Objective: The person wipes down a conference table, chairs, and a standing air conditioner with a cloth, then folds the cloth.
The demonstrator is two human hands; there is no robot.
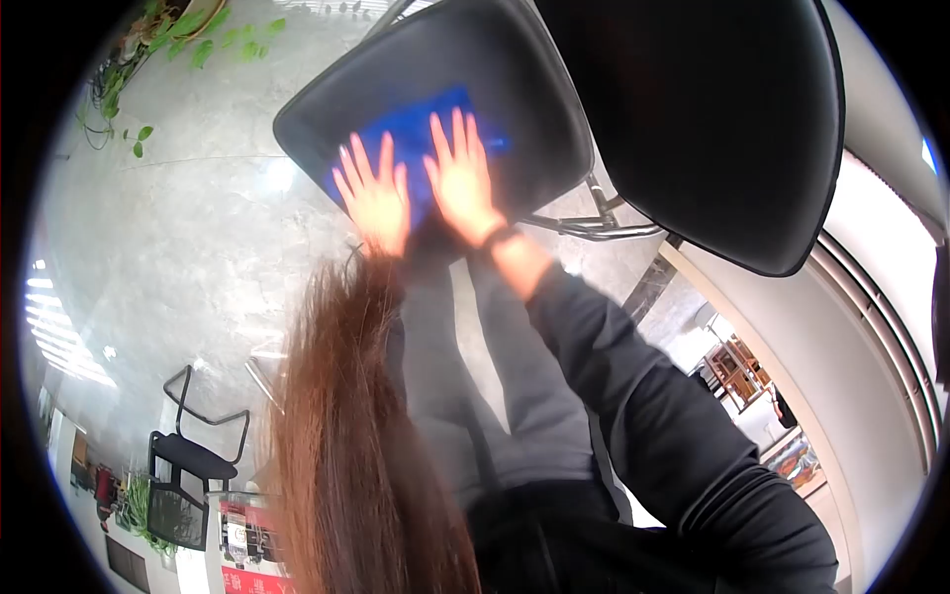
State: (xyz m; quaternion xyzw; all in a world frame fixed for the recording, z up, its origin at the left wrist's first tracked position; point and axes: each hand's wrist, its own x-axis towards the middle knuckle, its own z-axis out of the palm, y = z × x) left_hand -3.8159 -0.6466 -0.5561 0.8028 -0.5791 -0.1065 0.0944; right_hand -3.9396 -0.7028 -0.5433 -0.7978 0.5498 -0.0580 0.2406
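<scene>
Head view: two bare hands lay palm down on a blue cloth [457, 100] on a black chair seat [534, 94]
Blue cloth: it was spread between the middle of the seat and its near edge, one corner pointing to the far edge; the hands hid much of it
Left hand [379, 206]: on the cloth's left part, nearer the seat's left corner
Right hand [463, 190]: just beside it, toward the seat's right edge, a dark wristband [503, 236] below
Fingers: wide and stretched out on both hands, curled around nothing
Why flat: open palms probably pressed the cloth over a broad area, with the padding supporting it
Black panel [712, 129]: beyond the seat's right edge, untouched
Containers: none near the hands; leaves [203, 51] trailed at upper left, their pot too cropped to judge
</scene>
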